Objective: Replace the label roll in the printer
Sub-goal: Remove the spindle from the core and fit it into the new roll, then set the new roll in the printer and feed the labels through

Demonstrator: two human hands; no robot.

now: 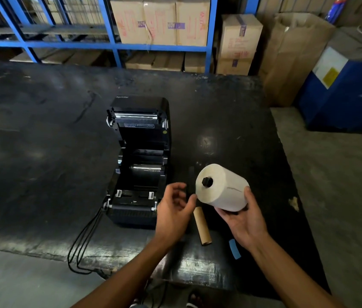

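Cables (80,247) trail off the near edge of the dark bench (31,152). Printer (139,161) sits mid-bench, lid tipped back, roll bay bare. Our left hand (173,210) hovers just right of the printer's front corner, fingers loosely curled, grasping nothing. Bare cardboard tube (202,226) lies on the bench between our hands. Right hand (242,221) cups the white label roll (223,187) from below, above the bench, black spindle (206,182) through its core. Blue tape strip (234,248) by the right wrist.
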